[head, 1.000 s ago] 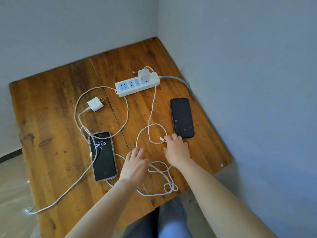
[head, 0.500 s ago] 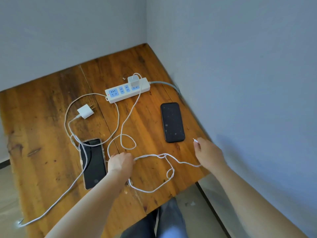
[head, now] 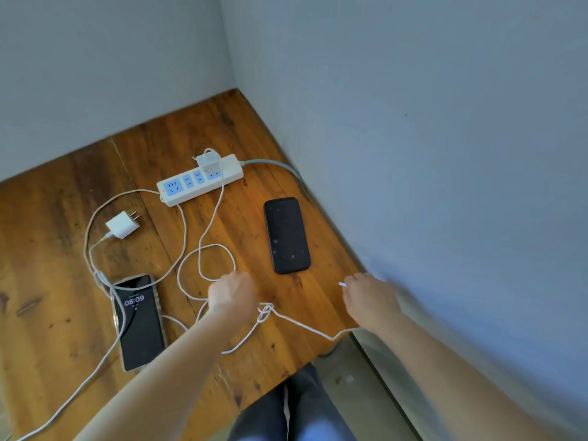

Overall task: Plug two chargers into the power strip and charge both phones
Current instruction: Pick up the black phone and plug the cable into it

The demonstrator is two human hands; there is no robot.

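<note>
On the wooden table (head: pixel 63 313) wedged into a corner of grey walls (head: pixel 445 122), a white power strip (head: pixel 199 180) lies at the far side with its red indicator lit and one white charger (head: pixel 207 162) plugged into the socket nearest its grey cord. Near the right edge, a dark phone (head: pixel 287 235) lies flat with its screen off. Toward the left, a second phone (head: pixel 138 323) lies face up, its screen lit and showing 08:09, with a cable crossing it. Between that phone and the strip, a loose white charger (head: pixel 122 224) rests unplugged, prongs bare. From the plugged charger a white cable (head: pixel 302 324) loops across the wood, knots near the left wrist and stretches on to the right. The left hand (head: pixel 231 296) is closed on this cable just below its loop. The right hand (head: pixel 370 300), just below and right of the dark phone, pinches the cable's end, and the connector tip (head: pixel 342 284) pokes out from the fingers, apart from the phone.
</note>
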